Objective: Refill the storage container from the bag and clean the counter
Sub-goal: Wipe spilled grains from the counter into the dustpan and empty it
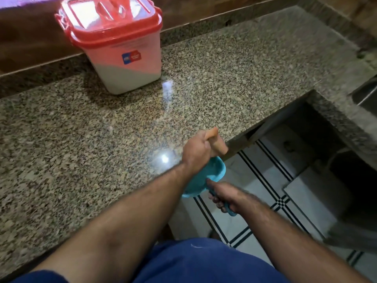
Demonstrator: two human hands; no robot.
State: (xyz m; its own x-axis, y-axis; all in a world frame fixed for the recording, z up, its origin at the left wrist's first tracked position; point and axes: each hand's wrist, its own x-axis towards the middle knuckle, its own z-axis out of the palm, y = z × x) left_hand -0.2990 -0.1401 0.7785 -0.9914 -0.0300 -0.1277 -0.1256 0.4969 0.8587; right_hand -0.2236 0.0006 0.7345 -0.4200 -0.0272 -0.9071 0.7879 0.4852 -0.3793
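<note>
The storage container stands at the back left of the granite counter, its red lid closed and white contents filling its lower part. At the counter's front edge my left hand grips a tan wooden brush, held over a blue dustpan. My right hand grips the dustpan's handle, holding the pan just below the counter's edge. No bag is in view.
A dark wooden backsplash runs behind the counter. A steel sink shows at the right edge. Below the counter's cut-out lies a white tiled floor with black lines.
</note>
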